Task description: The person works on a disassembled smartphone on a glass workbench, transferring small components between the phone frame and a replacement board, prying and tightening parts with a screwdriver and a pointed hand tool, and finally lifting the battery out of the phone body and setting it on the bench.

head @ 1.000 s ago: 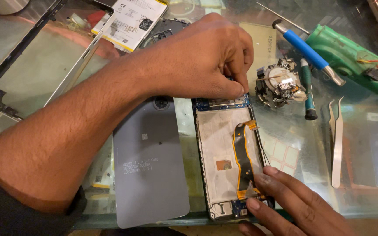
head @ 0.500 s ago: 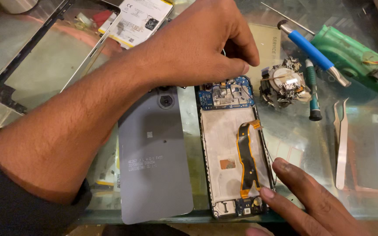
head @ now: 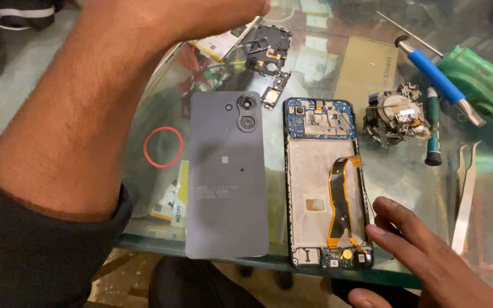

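Right fingertips point(head: 379, 232) perhaps touching opened phone point(head: 326, 182)

On the counter point(head: 315, 63), the back cover point(head: 226, 177) lay left of the opened phone point(head: 323, 188); tweezers point(head: 466, 194) lay far right, a screwdriver point(head: 437, 80) behind them.

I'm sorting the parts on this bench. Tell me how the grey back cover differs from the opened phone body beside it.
The grey back cover is a plain smooth panel with camera holes near its top; the opened phone body shows a blue circuit board, a pale bay and an orange flex cable. The right hand touches the body's lower right edge, while nothing touches the cover. Both lie flat, side by side, on the glass table.
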